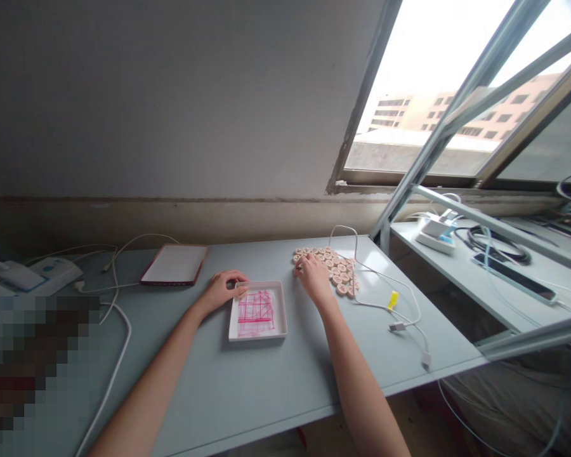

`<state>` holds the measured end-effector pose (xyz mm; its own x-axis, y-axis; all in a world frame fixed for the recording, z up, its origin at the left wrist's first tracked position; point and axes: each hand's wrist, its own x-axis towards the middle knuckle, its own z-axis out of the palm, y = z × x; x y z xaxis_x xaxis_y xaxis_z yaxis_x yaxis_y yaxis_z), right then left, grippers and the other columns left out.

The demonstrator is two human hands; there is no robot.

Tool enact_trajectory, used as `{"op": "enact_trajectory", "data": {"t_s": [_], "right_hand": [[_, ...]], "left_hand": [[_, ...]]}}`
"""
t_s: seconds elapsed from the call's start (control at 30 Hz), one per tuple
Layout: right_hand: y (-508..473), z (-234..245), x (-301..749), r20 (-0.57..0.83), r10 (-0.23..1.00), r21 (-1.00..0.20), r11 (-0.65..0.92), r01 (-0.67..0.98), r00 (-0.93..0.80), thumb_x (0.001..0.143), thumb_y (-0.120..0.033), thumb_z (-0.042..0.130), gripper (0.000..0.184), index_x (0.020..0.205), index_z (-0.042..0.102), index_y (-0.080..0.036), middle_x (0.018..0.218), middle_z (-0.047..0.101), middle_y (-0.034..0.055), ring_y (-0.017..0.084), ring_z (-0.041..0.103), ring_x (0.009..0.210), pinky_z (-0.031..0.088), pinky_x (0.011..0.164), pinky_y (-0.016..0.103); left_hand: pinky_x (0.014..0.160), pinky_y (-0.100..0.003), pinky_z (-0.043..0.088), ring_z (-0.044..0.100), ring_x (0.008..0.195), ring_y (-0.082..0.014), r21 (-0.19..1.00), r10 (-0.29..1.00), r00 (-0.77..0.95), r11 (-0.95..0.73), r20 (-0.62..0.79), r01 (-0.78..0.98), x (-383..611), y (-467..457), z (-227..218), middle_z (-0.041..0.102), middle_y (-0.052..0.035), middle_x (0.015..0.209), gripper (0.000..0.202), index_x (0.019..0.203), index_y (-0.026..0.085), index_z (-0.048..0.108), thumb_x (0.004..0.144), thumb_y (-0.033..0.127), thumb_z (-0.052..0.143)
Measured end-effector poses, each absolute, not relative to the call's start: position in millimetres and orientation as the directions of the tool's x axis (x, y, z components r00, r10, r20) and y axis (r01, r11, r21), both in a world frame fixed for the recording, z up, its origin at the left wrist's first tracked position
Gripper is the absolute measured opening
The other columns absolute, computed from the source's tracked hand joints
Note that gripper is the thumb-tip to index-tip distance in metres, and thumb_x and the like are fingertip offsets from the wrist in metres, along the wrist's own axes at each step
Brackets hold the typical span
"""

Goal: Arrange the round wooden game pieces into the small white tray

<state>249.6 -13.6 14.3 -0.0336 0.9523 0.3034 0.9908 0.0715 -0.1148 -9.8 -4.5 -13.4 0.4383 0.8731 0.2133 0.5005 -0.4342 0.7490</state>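
Observation:
A shallow white square tray (282, 327) lies on the desk, its floor marked with a hand-drawn pink grid. My left hand (223, 289) grips its upper left corner, fingers curled over the rim. To the right, many round wooden game pieces (341, 273) with printed marks lie in a flat cluster. Over the left edge of that cluster, my right hand (311, 271) reaches down with its fingers bent and drawn together. What sits between those fingertips, if anything, is hidden.
A dark-red-edged white box lid (175, 263) lies at the back left near a power strip (59, 273). White cables with a yellow tag (393, 299) run across the right side. Beyond a metal frame (428, 152), a phone (514, 277) rests on another desk.

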Motion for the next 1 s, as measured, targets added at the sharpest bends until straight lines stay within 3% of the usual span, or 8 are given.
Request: {"op": "enact_trajectory", "data": {"t_s": [0.13,0.27,0.37,0.5,0.63,0.83,1.0], "right_hand": [[-21,29,236,0.388,0.908,-0.31,0.288,0.906,-0.156,0.078,-0.032,0.055,0.014,0.088,0.059,-0.022,0.094,0.054,0.0041,0.017,0.049,0.091,0.034,0.073,0.027],[-31,38,210,0.286,0.839,-0.46,0.543,0.703,-0.462,0.08,-0.032,0.054,0.018,0.095,0.056,-0.024,0.083,0.058,-0.001,0.01,0.052,0.075,0.034,0.065,0.021],[-35,32,192,0.224,0.8,-0.378,0.598,0.707,-0.557,0.079,-0.029,0.056,0.015,0.092,0.057,-0.022,0.071,0.06,-0.0021,0.011,0.052,0.069,0.03,0.067,0.024],[-37,22,180,0.242,0.78,-0.211,0.623,0.753,-0.577,0.081,-0.027,0.053,0.009,0.088,0.056,-0.021,0.078,0.063,0.0013,0.014,0.052,0.075,0.026,0.07,0.027],[-39,20,175,0.241,0.779,-0.158,0.619,0.769,-0.578,0.083,-0.026,0.051,0.009,0.088,0.054,-0.019,0.077,0.063,0.002,0.014,0.052,0.073,0.024,0.069,0.027],[-33,27,190,0.269,0.82,-0.259,0.566,0.782,-0.504,0.083,-0.027,0.049,0.008,0.086,0.055,-0.021,0.082,0.062,0.0004,0.014,0.051,0.077,0.025,0.071,0.027],[-18,20,228,0.403,0.906,-0.105,0.185,0.977,-0.129,0.082,-0.022,0.046,0.017,0.096,0.054,-0.019,0.099,0.055,0.0095,0.023,0.043,0.095,0.025,0.079,0.035]], "left_hand": [[0.075,-0.026,0.043,0.057,0.079,-0.0167,0.761,0.879,0.432,-0.42,0.204,0.495,-10,-5,-12,0.065,-0.0047,0.086,0.021,0.081,0.017,0.066,0.071,0.032,0.055],[0.077,-0.027,0.042,0.056,0.082,-0.0172,0.773,0.886,0.424,-0.401,0.19,0.492,-9,-6,-10,0.065,-0.0045,0.086,0.02,0.081,0.017,0.067,0.07,0.031,0.056],[0.078,-0.026,0.042,0.057,0.082,-0.0169,0.774,0.884,0.423,-0.406,0.199,0.485,-8,-5,-11,0.066,-0.0039,0.086,0.019,0.081,0.018,0.067,0.071,0.03,0.056],[0.076,-0.025,0.042,0.057,0.081,-0.0166,0.763,0.882,0.418,-0.422,0.219,0.49,-8,-4,-14,0.066,-0.0036,0.084,0.019,0.08,0.018,0.066,0.072,0.031,0.055],[0.077,-0.025,0.041,0.057,0.081,-0.0164,0.754,0.882,0.411,-0.429,0.23,0.498,-8,-3,-14,0.066,-0.0037,0.085,0.019,0.079,0.017,0.066,0.073,0.031,0.054],[0.078,-0.027,0.04,0.056,0.082,-0.0174,0.737,0.903,0.384,-0.392,0.194,0.55,-2,-10,-7,0.065,-0.0043,0.085,0.026,0.081,0.018,0.066,0.076,0.037,0.05],[0.079,-0.029,0.038,0.054,0.085,-0.019,0.659,0.94,0.278,-0.336,0.197,0.672,10,-18,-7,0.063,-0.0031,0.086,0.022,0.08,0.021,0.066,0.071,0.038,0.056]]}}
